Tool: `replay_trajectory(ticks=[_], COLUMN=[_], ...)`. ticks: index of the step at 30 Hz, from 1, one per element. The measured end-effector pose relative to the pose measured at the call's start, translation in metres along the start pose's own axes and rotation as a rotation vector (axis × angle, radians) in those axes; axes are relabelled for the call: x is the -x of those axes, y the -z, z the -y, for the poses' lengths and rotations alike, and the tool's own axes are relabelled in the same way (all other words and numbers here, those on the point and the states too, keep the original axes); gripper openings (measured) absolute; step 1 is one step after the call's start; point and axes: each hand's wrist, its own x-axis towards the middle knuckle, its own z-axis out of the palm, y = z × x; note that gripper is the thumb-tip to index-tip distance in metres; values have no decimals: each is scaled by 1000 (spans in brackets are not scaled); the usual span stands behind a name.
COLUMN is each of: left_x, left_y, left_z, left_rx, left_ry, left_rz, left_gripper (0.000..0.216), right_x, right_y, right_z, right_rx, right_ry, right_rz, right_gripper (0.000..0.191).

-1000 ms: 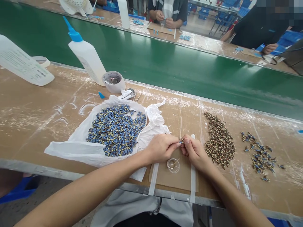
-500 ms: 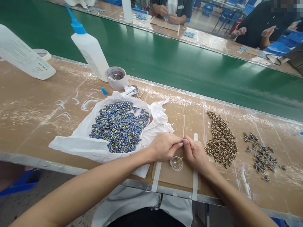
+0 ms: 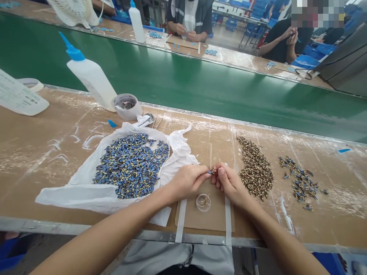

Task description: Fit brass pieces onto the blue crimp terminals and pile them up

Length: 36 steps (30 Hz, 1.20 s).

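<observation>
My left hand pinches a tiny blue-and-brown painted piece between thumb and fingertips. My right hand is close against the piece's right end, its fingers curled and thumb pressed in; whether it grips anything is hidden. Below the hands, a small clear round dish with a thin stick in it rests on a cardboard sheet edged with white tape. Left of them, many small blue, yellow and dark pieces lie heaped on white wrapping. On the right is a pile of small brown-and-cream pieces.
A looser group of blue-and-brown pieces lies farther right. A blue-tipped squeeze bottle, a tape roll and another bottle line the back left. Beyond the green belt, two people handle small items.
My hands have drawn slightly apart, and the small piece now shows between them. The whole view has shifted, so the table's things appear farther left. The co-worker at right has raised both hands.
</observation>
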Motion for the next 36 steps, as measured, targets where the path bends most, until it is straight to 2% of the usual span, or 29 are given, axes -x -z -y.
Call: replay_trajectory(ticks=[4, 9, 12, 16, 18, 19, 21, 23, 26, 30, 36], left_x=[2, 1, -1, 2, 7, 10, 14, 16, 16, 16, 20], left_y=[-1, 8, 34, 85, 105, 113, 121, 121, 117, 117, 116], left_z=[0, 2, 7, 15, 24, 31, 46, 60, 69, 66, 61], left_rx=[-75, -48, -49, -144, -287, -377, -494, -527, -535, -512, -498], left_ry=[-18, -17, 67, 298, 461, 551, 677, 689, 653, 693, 649], left_rz=[32, 30, -100, -390, -479, -457, -309, -163, -51, -2, -48], left_gripper=[21, 21, 25, 22, 22, 24, 27, 29, 27, 20, 15], right_x=[-2, -8, -12, -6, 1, 4, 11, 15, 17, 17, 20], right_y=[1, 10, 35, 91, 122, 136, 160, 177, 189, 187, 180], right_z=[6, 13, 13, 3, -8, -15, -29, -44, -59, -63, -49], right_rx=[72, 136, 161, 319, 438, 501, 658, 710, 759, 812, 848], right_ry=[41, 120, 114, -8, -103, -163, -351, -442, -535, -601, -590], right_rz=[-17, -71, -223, -470, -577, -649, -725, -790, -808, -788, -866], right_gripper=[17, 14, 15, 22, 24, 26, 30, 32, 33, 33, 36])
